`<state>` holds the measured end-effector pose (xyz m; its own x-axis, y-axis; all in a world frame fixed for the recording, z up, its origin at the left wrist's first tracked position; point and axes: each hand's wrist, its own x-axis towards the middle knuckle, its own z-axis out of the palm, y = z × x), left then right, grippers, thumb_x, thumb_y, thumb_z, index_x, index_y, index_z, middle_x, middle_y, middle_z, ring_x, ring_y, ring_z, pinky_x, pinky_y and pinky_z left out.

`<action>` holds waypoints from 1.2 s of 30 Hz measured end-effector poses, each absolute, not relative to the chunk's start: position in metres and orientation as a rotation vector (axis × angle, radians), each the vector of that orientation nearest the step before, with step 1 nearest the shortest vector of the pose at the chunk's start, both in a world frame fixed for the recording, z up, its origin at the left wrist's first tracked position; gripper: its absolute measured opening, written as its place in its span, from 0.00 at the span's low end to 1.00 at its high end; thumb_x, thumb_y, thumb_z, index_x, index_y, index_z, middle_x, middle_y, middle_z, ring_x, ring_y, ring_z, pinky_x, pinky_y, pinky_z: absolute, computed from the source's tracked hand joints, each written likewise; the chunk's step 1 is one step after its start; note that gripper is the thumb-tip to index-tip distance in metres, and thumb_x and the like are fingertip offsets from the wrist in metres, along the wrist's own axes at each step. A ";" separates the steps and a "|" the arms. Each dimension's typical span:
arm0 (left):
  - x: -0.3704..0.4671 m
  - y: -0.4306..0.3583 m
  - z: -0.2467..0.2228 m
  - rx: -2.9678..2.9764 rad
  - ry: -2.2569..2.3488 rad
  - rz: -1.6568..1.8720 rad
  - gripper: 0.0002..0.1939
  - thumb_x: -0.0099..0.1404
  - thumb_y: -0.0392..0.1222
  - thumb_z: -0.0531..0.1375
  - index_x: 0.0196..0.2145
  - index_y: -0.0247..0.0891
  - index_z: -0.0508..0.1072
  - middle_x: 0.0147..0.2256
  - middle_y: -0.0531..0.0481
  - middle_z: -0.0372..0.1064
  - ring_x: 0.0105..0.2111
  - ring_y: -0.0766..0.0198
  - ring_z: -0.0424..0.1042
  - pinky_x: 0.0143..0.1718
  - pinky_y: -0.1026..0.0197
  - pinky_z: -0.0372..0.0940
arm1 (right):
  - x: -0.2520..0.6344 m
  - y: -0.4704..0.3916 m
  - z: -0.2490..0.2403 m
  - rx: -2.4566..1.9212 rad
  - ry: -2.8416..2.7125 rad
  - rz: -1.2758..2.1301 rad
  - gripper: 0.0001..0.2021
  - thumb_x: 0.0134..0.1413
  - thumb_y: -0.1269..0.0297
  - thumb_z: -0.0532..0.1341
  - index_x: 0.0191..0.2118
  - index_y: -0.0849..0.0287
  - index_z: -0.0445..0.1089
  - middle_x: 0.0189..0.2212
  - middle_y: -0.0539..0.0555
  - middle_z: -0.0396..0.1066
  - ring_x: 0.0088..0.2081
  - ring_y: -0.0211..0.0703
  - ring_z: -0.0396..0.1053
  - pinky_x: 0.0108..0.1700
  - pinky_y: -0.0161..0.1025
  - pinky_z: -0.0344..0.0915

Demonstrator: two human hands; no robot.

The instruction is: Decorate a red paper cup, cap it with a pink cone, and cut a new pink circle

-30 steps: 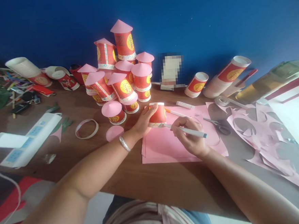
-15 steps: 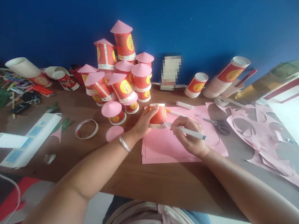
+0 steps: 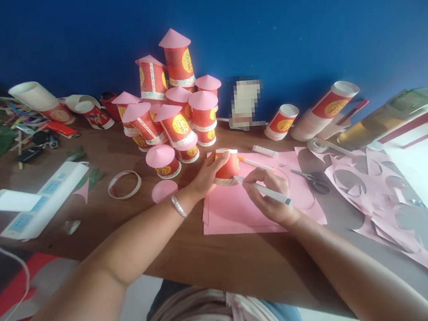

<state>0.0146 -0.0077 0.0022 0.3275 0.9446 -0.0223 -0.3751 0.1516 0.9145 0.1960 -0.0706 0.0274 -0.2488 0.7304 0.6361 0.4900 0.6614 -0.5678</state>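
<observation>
My left hand (image 3: 208, 174) is wrapped round a red paper cup (image 3: 228, 165), which is upside down with its white rim at the bottom. A white marker (image 3: 271, 192) is pinched in my right hand (image 3: 269, 191), its tip at the cup's rim. Under both lie pink paper sheets (image 3: 228, 213). An orange pencil (image 3: 256, 164) and a white tube (image 3: 265, 150) rest at the sheets' far side. Just left of the cup stand several red cups with pink cone tops (image 3: 160, 157), some stacked in tiers.
Scissors (image 3: 310, 179) and pink paper scraps (image 3: 370, 193) lie to the right. Behind are a single cup (image 3: 281, 121), a cup stack (image 3: 327, 106) and a tape roll (image 3: 317, 145). On the left are a paper ring (image 3: 124, 185) and a power strip (image 3: 44, 199).
The marker's back end has dipped slightly left and down in my right hand. My left hand and the cup have shifted very slightly to the right.
</observation>
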 end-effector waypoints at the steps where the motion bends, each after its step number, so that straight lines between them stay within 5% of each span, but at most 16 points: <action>1: 0.015 -0.008 0.002 0.989 0.725 1.073 0.25 0.63 0.62 0.68 0.40 0.36 0.78 0.36 0.47 0.76 0.36 0.60 0.75 0.35 0.60 0.74 | 0.196 -0.070 0.027 -0.958 -1.908 0.306 0.05 0.65 0.69 0.61 0.36 0.53 0.68 0.27 0.48 0.76 0.27 0.39 0.73 0.31 0.36 0.69; 36: 0.011 -0.006 -0.007 1.019 0.746 1.065 0.22 0.65 0.62 0.67 0.39 0.37 0.78 0.36 0.47 0.74 0.36 0.60 0.76 0.37 0.58 0.76 | 0.196 -0.070 0.026 -0.979 -1.930 0.276 0.05 0.66 0.68 0.60 0.35 0.53 0.68 0.27 0.49 0.76 0.27 0.39 0.72 0.31 0.37 0.69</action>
<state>0.0108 -0.0057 -0.0071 0.3304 0.9436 -0.0206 -0.3412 0.1398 0.9295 0.1964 -0.0701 0.0261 -0.2569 0.7283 0.6353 0.5213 0.6580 -0.5434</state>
